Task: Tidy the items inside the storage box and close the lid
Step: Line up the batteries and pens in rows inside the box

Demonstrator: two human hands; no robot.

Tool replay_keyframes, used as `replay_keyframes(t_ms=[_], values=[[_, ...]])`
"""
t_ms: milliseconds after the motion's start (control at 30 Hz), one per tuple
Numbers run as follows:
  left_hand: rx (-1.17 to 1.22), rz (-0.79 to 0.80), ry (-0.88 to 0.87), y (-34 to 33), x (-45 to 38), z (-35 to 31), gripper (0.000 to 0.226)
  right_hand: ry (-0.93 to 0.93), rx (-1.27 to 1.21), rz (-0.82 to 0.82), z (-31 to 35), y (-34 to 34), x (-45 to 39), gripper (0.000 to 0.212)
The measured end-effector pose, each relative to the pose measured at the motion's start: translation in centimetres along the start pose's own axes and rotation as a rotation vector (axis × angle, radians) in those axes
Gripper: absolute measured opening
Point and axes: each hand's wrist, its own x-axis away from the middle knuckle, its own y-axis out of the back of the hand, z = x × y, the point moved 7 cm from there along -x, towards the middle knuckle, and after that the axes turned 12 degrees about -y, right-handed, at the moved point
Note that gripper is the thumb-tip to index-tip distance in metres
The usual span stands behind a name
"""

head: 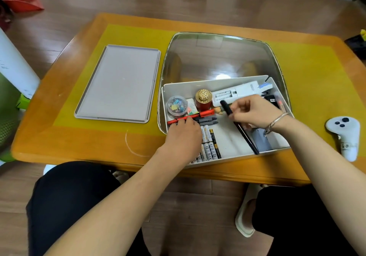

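The white storage box (221, 83) stands open on the table, right of centre. Its grey lid (118, 83) lies flat to the left. Inside the box are a tub of coloured clips (176, 106), a red bottle with a gold cap (203, 101), red and grey pens (206, 117), several batteries (210, 142) and a white pack (241, 93). My left hand (183, 136) rests over the batteries, its fingertips touching the pens. My right hand (255, 111) holds a black pen (237, 125) slanted over the middle of the box.
A white game controller (344, 134) lies on the table to the right of the box. A yellow mat (316, 81) covers the orange table (59, 140). A green and white object stands at the far left. My knees are under the table's near edge.
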Motion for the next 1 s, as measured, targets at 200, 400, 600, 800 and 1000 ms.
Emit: replay_keyframes(t_ms=[200,400,600,800,1000], values=[[0.274,-0.374,-0.034,2.8,-0.2,-0.4,0.047,0.060,-0.536,-0.075,1.0,-0.8,0.1,0.012],[0.174,-0.384,-0.037,2.5,-0.5,0.1,0.011,0.173,-0.107,-0.159,0.7,-1.4,0.0,0.021],[0.149,-0.317,0.048,2.0,-0.3,0.5,0.021,0.574,0.610,-0.323,2.3,-2.6,1.1,0.021],[0.149,-0.281,0.061,1.9,-0.4,0.7,0.024,0.502,0.676,-0.328,1.9,-3.6,-0.8,0.020],[0.034,-0.279,0.064,1.7,-0.5,0.3,0.029,0.440,0.690,-0.350,2.1,-3.9,-2.2,0.019]])
